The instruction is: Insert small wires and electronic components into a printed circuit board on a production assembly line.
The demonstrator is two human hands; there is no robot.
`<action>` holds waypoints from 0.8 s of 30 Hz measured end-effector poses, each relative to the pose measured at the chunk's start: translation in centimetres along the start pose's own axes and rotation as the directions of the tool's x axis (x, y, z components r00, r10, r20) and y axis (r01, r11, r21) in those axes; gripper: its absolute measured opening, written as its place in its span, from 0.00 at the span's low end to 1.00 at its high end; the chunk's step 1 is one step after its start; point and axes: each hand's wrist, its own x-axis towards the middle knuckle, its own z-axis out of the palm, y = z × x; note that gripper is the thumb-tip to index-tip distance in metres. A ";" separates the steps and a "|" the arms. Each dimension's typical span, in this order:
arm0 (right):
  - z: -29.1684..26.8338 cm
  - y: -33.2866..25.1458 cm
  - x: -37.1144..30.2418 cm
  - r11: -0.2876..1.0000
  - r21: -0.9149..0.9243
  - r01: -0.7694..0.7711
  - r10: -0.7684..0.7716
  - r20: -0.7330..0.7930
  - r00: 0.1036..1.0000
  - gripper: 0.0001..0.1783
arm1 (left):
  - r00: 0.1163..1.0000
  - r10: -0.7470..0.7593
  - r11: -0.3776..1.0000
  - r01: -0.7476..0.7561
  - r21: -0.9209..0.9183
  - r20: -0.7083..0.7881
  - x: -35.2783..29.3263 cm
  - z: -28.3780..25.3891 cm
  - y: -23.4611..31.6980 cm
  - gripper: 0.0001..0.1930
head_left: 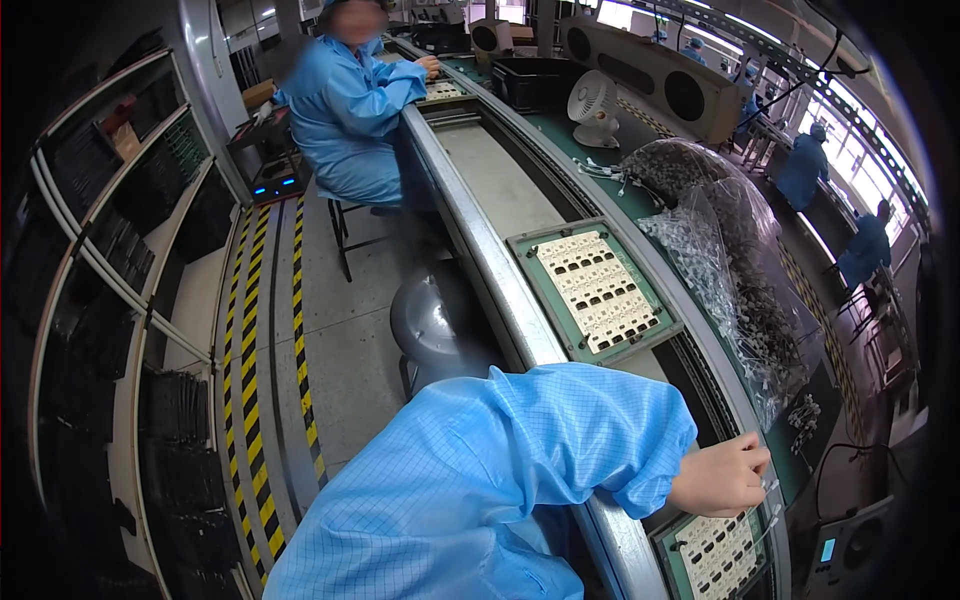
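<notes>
My left hand (722,475) reaches across the conveyor at the lower right, its blue sleeve (470,470) filling the bottom of the view. The fingers are curled together beside the conveyor's far rail. Small white bits (771,487) show at the fingertips; whether they are gripped is not clear. Right under the hand lies a green-framed pallet (676,575) carrying a cream panel of circuit boards (722,555) with dark components. A second green-framed pallet (527,262) with a similar board panel (598,290) sits farther up the line. My right hand is out of view.
Beyond the rail, clear plastic bags of white-ended wire leads (715,260) rest on a green surface. A white fan (594,108) and black bin (535,82) stand farther back. A co-worker in blue (350,120) sits up the line. Shelving (130,290) lines the left; a stool (440,315) stands nearby.
</notes>
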 end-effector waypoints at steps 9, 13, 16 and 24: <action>5.1 -1.5 0.8 0.982 0.162 0.099 -0.151 0.350 0.924 0.21 | 0.989 -0.111 0.994 0.111 -0.006 -0.094 1.7 -2.3 -0.8 0.08; 8.0 -2.4 0.7 0.992 0.100 0.078 -0.106 0.319 0.942 0.18 | 0.981 -0.173 0.984 0.175 0.012 -0.092 1.6 -3.1 -0.6 0.06; 6.1 -2.2 2.5 0.925 -0.296 0.237 -0.200 0.150 0.968 0.15 | 0.985 -0.154 0.987 0.156 0.024 -0.079 1.5 -2.7 -0.8 0.06; 7.2 -9.2 8.7 0.469 -0.641 0.607 -0.752 0.071 0.655 0.07 | 0.984 -0.166 0.977 0.172 0.128 -0.056 2.2 -4.7 -2.8 0.08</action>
